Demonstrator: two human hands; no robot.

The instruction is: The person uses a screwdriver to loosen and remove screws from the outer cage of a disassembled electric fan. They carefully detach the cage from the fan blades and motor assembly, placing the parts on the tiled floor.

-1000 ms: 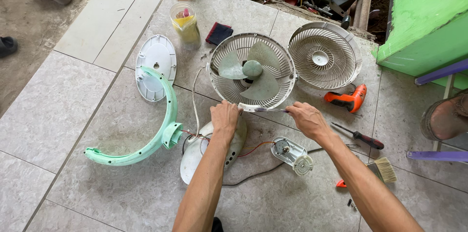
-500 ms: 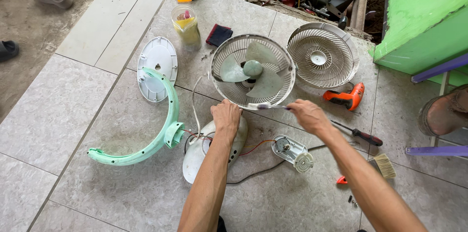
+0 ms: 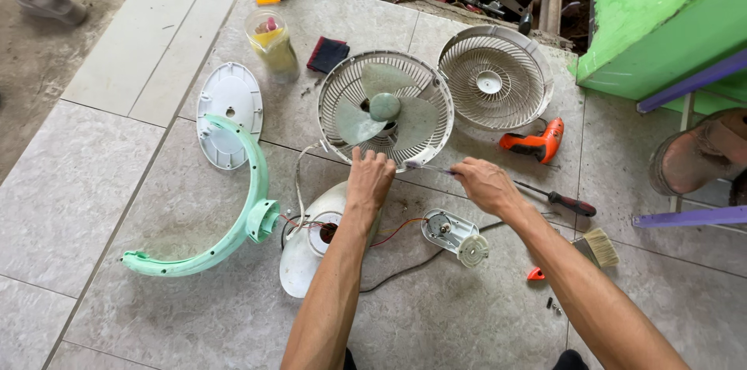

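Head cam, looking straight down: the left hand (image 3: pixel 369 179) has its fingers curled over the near rim of the fan cage (image 3: pixel 387 109), the one with the pale green blades inside, so the cage sits right at the fingertips and stretches away from them. Looks like a loose hold on the wires, not a tight fist. The right hand (image 3: pixel 484 185) is pinched shut around a thin tool (image 3: pixel 428 169), whose tip pokes toward the same rim, just beside the left fingers. Can't tell what kind of tool it is, too thin.

Under the left wrist lies the white fan body (image 3: pixel 311 241) with red wires spilling out. A small motor part (image 3: pixel 454 234) sits just below the right hand. Beyond the right hand there's a second grille (image 3: pixel 496 78), an orange drill (image 3: pixel 535 143) and a screwdriver (image 3: pixel 560 200).
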